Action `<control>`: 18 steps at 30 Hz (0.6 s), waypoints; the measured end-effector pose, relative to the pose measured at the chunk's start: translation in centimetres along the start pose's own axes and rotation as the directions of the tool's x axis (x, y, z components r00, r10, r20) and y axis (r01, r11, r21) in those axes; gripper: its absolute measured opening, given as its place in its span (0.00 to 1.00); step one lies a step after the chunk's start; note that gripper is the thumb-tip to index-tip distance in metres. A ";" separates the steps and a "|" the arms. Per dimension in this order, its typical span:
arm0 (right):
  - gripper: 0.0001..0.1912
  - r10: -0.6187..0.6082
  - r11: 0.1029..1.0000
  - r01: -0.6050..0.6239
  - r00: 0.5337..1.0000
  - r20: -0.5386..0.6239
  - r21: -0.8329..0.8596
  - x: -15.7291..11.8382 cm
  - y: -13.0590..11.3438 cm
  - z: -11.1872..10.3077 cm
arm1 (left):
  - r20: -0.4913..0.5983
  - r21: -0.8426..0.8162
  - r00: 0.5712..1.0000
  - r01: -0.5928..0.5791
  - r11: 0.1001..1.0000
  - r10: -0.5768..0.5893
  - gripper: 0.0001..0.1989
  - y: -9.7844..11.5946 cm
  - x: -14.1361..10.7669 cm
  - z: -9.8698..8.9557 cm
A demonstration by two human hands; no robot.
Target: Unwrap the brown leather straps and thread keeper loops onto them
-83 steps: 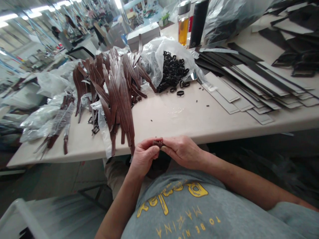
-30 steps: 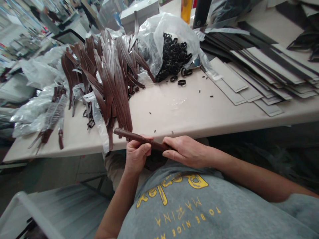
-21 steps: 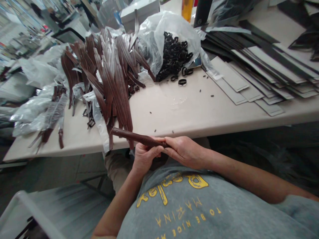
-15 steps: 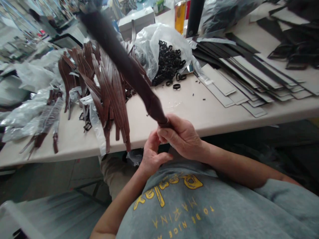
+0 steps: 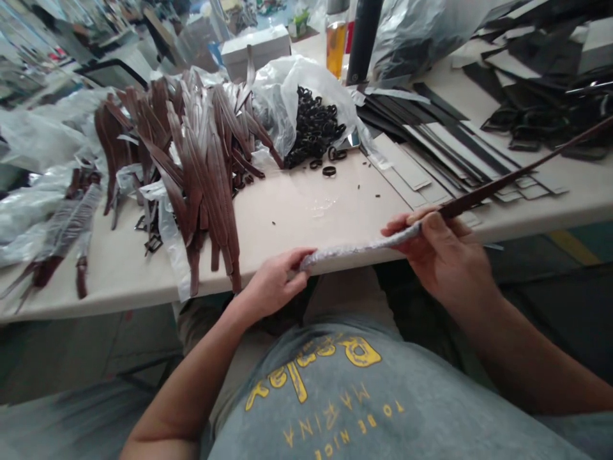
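A long brown leather strap (image 5: 483, 191) stretches between my hands and on past the right one, toward the right edge of view. The length between the hands has a whitish, crinkled, plastic-like wrap (image 5: 352, 248). My left hand (image 5: 275, 281) pinches the wrapped end between thumb and fingers, just over the table's front edge. Closed on the strap where the wrap meets bare brown leather, my right hand (image 5: 445, 255) has its thumb on top. A pile of similar brown straps (image 5: 205, 172) lies on the table to the left of the hands.
On the pale table (image 5: 306, 211), an open plastic bag (image 5: 272, 96) spills black loops (image 5: 316, 124). Black and white flat strips (image 5: 445, 153) lie at the right. Behind stand a bottle of amber liquid (image 5: 336, 45), a black cylinder (image 5: 363, 41) and a white box (image 5: 256, 51). Plastic-wrapped straps (image 5: 67, 223) lie far left.
My hands were together with the strap rising up and left. They have moved apart, the right one rightward, and the strap now runs to the right with its wrapped part showing.
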State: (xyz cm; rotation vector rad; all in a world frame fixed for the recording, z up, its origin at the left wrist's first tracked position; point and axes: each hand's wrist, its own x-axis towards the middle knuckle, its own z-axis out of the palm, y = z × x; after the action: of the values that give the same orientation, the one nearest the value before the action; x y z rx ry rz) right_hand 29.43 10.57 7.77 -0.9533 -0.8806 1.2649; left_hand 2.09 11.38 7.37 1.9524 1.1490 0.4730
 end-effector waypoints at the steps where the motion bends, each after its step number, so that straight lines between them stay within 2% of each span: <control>1: 0.14 0.131 0.990 -0.127 0.989 0.067 -0.063 -0.5 0.1 -1.0 | 0.001 0.122 0.999 -0.035 0.992 0.035 0.18 0.5 0.4 -0.8; 2: 0.19 0.283 0.951 -0.252 0.942 0.179 -0.177 -1.0 0.0 -1.9 | 0.022 0.231 0.998 -0.065 0.971 0.061 0.17 1.0 0.8 -1.4; 3: 0.23 0.440 0.881 -0.339 0.843 0.310 -0.329 -1.6 -0.2 -2.6 | 0.066 0.321 0.995 -0.092 0.943 0.074 0.17 1.5 1.2 -1.8; 4: 0.24 0.551 0.812 -0.349 0.723 0.417 -0.468 -2.2 -0.7 -3.0 | 0.127 0.391 0.989 -0.118 0.913 0.073 0.17 2.0 1.6 -2.0; 5: 0.23 0.596 0.777 -0.297 0.632 0.496 -0.555 -2.7 -1.2 -3.2 | 0.199 0.441 0.978 -0.145 0.886 0.061 0.16 2.4 1.9 -1.9; 6: 0.21 0.580 0.780 -0.209 0.596 0.556 -0.589 -3.2 -1.8 -3.2 | 0.277 0.468 0.960 -0.175 0.866 0.044 0.16 2.8 2.2 -1.5; 7: 0.19 0.505 0.805 -0.094 0.625 0.595 -0.585 -3.6 -2.2 -2.9 | 0.356 0.470 0.934 -0.210 0.857 0.033 0.15 3.1 2.4 -0.9; 9: 0.17 0.290 0.793 0.166 0.743 0.604 -0.586 -3.9 -2.5 -2.0 | 0.476 0.416 0.878 -0.274 0.867 0.049 0.14 3.5 2.7 0.6; 10: 0.19 0.211 0.733 0.271 0.781 0.587 -0.624 -3.7 -2.1 -1.3 | 0.500 0.380 0.863 -0.289 0.879 0.068 0.14 3.6 2.9 1.3; 11: 0.24 0.185 0.648 0.338 0.799 0.572 -0.682 -3.5 -1.6 -0.7 | 0.500 0.351 0.862 -0.287 0.892 0.080 0.14 3.6 2.9 1.7; 12: 0.26 0.218 0.566 0.369 0.796 0.565 -0.737 -3.1 -0.8 0.0 | 0.486 0.327 0.870 -0.269 0.906 0.082 0.14 3.6 3.0 1.9; 14: 0.20 0.360 0.449 0.383 0.749 0.555 -0.807 -2.5 0.9 1.1 | 0.447 0.288 0.893 -0.205 0.935 0.058 0.15 3.4 2.9 1.6; 16: 0.11 0.460 0.439 0.385 0.680 0.571 -0.812 -2.0 2.3 1.7 | 0.441 0.227 0.897 -0.144 0.963 0.030 0.16 2.9 2.5 0.3; 18: 0.10 0.465 0.493 0.366 0.656 0.594 -0.790 -1.8 2.9 1.7 | 0.464 0.166 0.886 -0.096 0.982 0.008 0.20 2.3 1.7 -1.3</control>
State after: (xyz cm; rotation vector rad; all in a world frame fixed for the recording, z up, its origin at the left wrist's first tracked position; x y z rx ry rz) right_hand 26.63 9.04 5.67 -1.2224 -2.4102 1.2414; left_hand 3.39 12.80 9.81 2.1065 0.8529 -0.0845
